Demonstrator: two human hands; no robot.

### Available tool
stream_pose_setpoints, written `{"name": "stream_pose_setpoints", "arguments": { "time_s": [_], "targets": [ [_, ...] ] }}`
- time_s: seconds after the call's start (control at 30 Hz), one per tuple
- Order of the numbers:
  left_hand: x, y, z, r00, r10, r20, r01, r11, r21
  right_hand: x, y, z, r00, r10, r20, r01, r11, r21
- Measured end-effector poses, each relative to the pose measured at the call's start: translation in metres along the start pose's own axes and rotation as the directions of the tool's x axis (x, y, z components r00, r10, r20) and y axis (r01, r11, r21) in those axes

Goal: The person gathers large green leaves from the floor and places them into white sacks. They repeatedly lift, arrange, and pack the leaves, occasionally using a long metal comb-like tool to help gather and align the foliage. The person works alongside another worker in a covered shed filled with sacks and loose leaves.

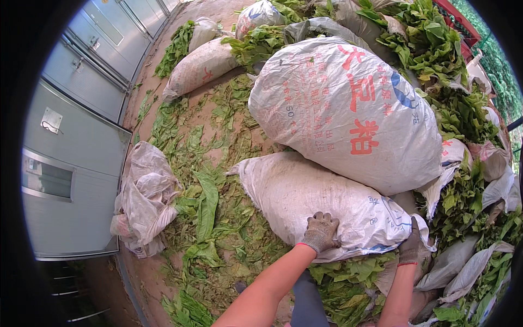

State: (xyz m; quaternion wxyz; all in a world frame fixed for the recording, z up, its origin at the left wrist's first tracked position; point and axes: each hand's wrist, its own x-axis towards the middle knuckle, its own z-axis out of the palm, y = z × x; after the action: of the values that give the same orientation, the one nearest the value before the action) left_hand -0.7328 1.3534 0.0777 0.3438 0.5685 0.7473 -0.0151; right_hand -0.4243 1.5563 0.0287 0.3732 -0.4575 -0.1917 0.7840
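Both of my hands wear dark knit work gloves with red cuffs. My left hand (321, 232) presses on the side of a stuffed white woven sack (298, 196), fingers bent against the cloth; whether it pinches the fabric is not clear. At the same sack's right end, my right hand (410, 244) grips the loose edge, its fingers partly hidden. This sack lies on its side with blue print near the right end. Against its far side rests a larger bulging woven sack (327, 106) with red and blue printing.
Leaf-stuffed sacks (466, 163) crowd the right side, and broad green leaves (351, 274) stick out beneath the near sack. A crumpled sack (147, 192) lies left by metal doors (77, 163). Another filled sack (200, 67) lies farther off. Loose leaves (208, 204) litter the floor.
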Motion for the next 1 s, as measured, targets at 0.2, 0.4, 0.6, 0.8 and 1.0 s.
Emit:
{"name": "stream_pose_setpoints", "arguments": {
  "time_s": [0.2,0.4,0.6,0.8,1.0],
  "targets": [
    [-0.037,-0.011,0.041,0.999,0.040,-0.029,-0.041,0.998,-0.049,-0.095,0.054,0.114,0.971,-0.155,0.181,0.235,0.761,-0.604],
    [-0.130,-0.022,0.133,0.997,0.067,-0.036,-0.072,0.984,-0.162,-0.186,0.086,0.207,0.944,-0.065,0.324,0.318,0.446,-0.837],
    [-0.230,-0.024,0.242,0.962,-0.220,-0.160,0.120,0.872,-0.475,-0.284,0.143,0.242,0.909,0.319,0.268,0.029,0.593,-0.805],
    [-0.322,-0.071,0.339,0.900,-0.384,-0.207,0.098,0.641,-0.761,-0.365,0.293,0.209,0.583,0.405,0.704,0.763,0.022,-0.646],
    [-0.430,-0.077,0.405,0.668,-0.738,-0.094,0.120,0.231,-0.965,-0.478,0.405,0.177,-0.161,0.730,0.664,0.848,-0.242,0.471]
  ]
}}
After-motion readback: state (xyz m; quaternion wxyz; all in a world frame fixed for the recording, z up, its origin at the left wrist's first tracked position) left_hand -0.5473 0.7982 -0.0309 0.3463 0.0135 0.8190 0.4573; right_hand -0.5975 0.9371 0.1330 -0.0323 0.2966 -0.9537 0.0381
